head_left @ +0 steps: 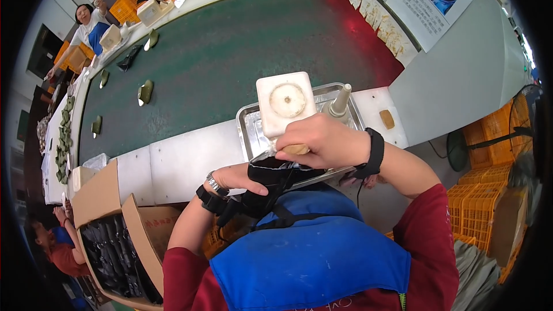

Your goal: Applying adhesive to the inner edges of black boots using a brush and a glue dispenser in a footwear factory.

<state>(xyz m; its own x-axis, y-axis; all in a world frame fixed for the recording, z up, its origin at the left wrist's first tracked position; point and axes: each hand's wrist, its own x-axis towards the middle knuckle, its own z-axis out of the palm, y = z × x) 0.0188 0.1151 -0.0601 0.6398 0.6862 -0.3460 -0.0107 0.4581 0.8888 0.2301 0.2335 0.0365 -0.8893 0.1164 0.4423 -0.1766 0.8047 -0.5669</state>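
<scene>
My left hand (241,179), with a watch and black band at its wrist, is wrapped round a black shoe upper (266,177) close to my blue apron. Just above the upper's opening, my right hand (322,140) is closed on a brush (296,149) by its wooden handle; its bristle end is mostly hidden. A white square container (268,95) with a round recess in its top stands in a metal tray (249,132) beyond my hands. Beside it in the tray is a beige pot with an upright neck (341,102).
Several olive shoe uppers (145,92) and a black one (129,58) lie on the green conveyor belt (207,52). A cardboard box (137,236) of black uppers stands at my left. A small brown block (387,118) lies right of the tray. Co-workers stand along the far and left sides.
</scene>
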